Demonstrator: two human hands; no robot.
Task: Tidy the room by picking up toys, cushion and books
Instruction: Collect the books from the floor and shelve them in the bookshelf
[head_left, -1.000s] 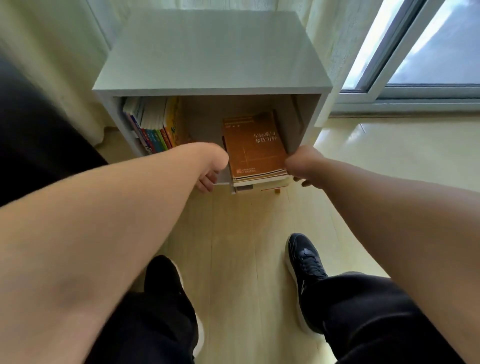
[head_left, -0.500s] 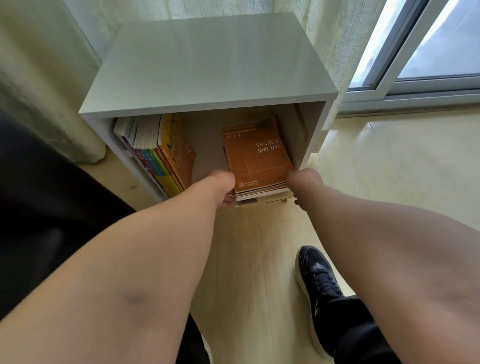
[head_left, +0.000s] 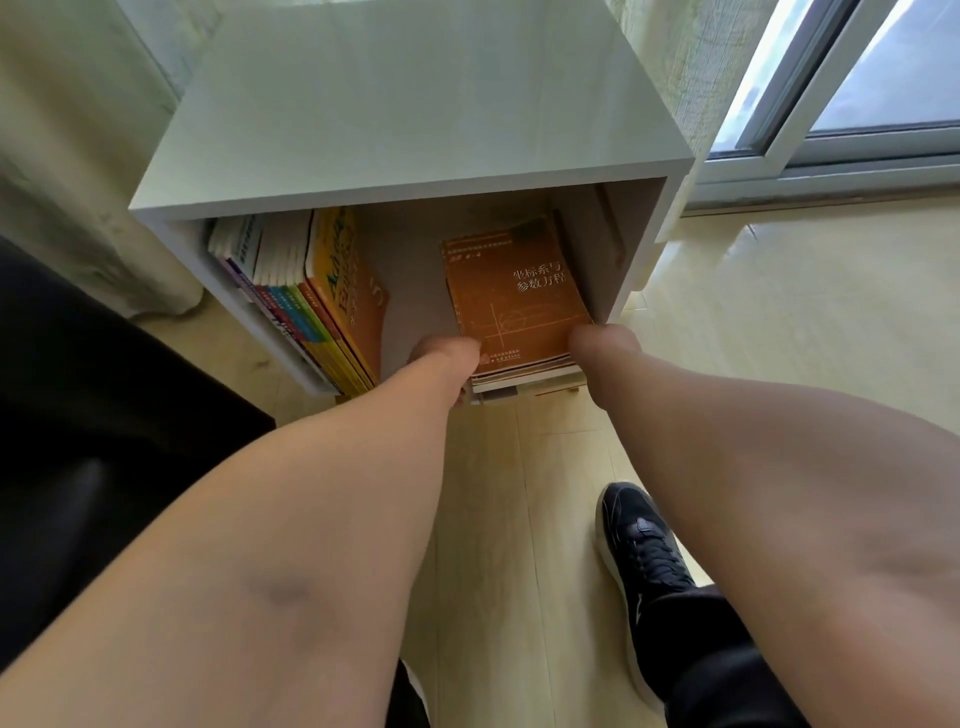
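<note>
**Item 1.** Pale, coarse-woven curtain (head_left: 62, 156), hanging at far left beside the cabinet. Not part of the task.

**Item 2.** White, box-shaped, open-fronted laminate cabinet (head_left: 415, 104), standing on the floor.

**Item 3.** Row of thin paperback books with multicoloured spines (head_left: 301, 296), upright and leaning at the left side of the compartment. Already shelved.

**Item 4.** Left hand (head_left: 447, 358), touching the near left corner of item 5. The wrist and back of the hand hide the fingers. Whether they are curled under the stack cannot be told.

**Item 5.** Flat stack of books with an orange-brown paperback on top (head_left: 514, 301), in the right half of the compartment, apart from item 3. Its near edge overhangs the cabinet front. Whether it already rests on the shelf floor cannot be told.

**Item 6.** Right hand (head_left: 602, 345), touching the near right corner of item 5. Fingers likewise hidden, so the grip cannot be told.

**Item 7.** Black lace-up trainer (head_left: 639, 540), on the pale glossy floor (head_left: 493, 519).

**Item 8.** Grey-framed window (head_left: 857, 78), far right.

**Step in hand (judged):** shelving the book stack, with both hands steering it in.

**Next move (judged):** an even push from both corners until the stack sits fully inside, kept square to the right wall, then both hands taken away.
</note>
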